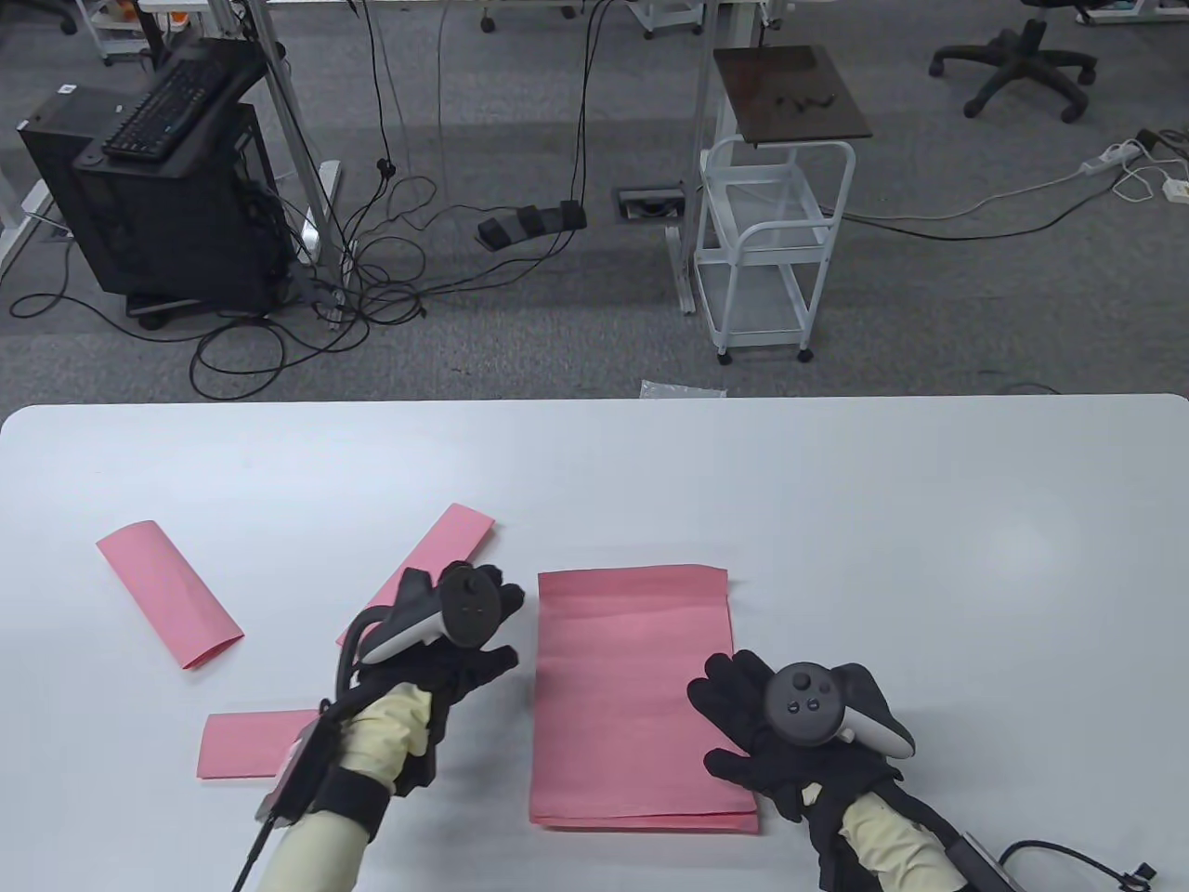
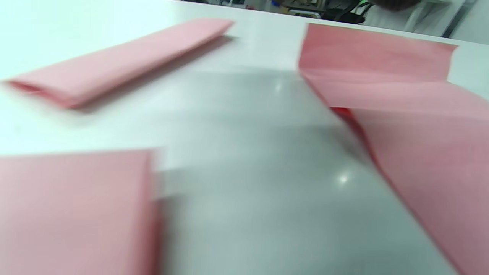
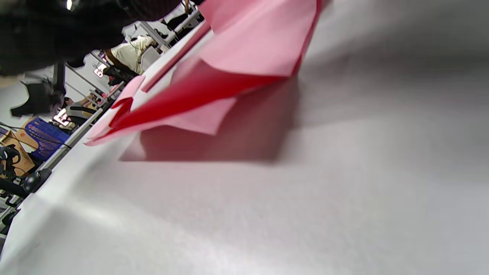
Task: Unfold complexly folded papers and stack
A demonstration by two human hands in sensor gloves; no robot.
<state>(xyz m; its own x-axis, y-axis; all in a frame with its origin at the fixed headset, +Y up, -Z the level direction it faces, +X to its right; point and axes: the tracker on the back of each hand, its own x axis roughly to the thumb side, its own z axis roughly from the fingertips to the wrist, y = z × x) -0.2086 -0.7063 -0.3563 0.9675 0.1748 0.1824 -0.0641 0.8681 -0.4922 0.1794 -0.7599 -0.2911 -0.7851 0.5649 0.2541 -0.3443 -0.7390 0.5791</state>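
Note:
A stack of unfolded pink sheets (image 1: 632,697) lies flat at the table's near centre. My right hand (image 1: 743,720) rests on its right edge with fingers spread and straight. In the right wrist view the stack's near corner (image 3: 248,76) curls up a little, and the black glove (image 3: 57,30) shows at the top left. My left hand (image 1: 478,632) hovers just left of the stack, fingers relaxed and holding nothing, above a slanted folded pink paper (image 1: 450,539). Two more folded papers lie at the far left (image 1: 167,595) and near my left wrist (image 1: 246,743). The blurred left wrist view shows no fingers.
The white table (image 1: 836,520) stretches bare to the right and back. In the left wrist view, two folded papers (image 2: 122,61) (image 2: 76,210) lie left of the stack (image 2: 420,133). Beyond the table's far edge stand a white cart (image 1: 771,251) and a black computer stand (image 1: 167,186).

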